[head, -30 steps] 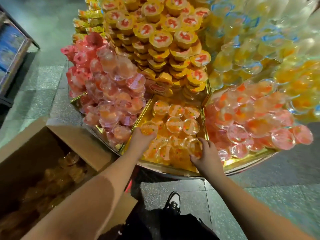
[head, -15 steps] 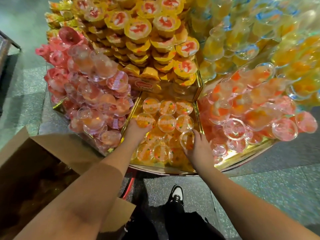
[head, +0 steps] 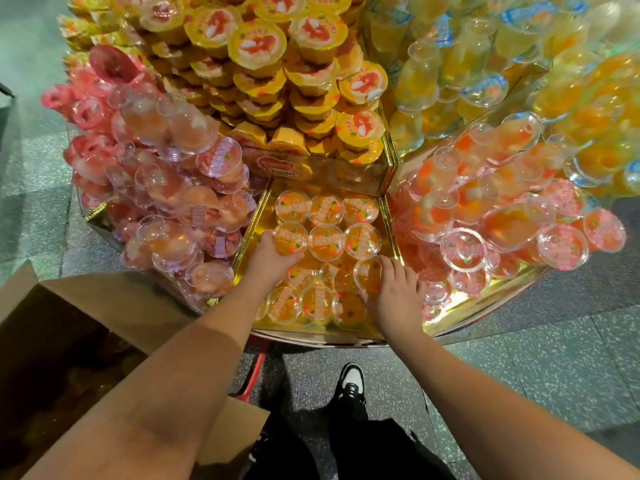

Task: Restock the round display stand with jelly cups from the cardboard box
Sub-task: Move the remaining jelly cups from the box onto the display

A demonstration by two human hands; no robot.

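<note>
Both cups now sit lower, left hand (head: 268,261) and right hand (head: 396,299) gripping them

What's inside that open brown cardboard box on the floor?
The brown cardboard box is too dark inside to make out any contents; the person's left forearm also covers part of its opening.

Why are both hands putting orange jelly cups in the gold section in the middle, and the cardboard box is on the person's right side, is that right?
Not quite. The head view shows the cardboard box on the person's left side. The rest holds: the left hand and right hand are both on orange jelly cups in the gold middle section.
</note>
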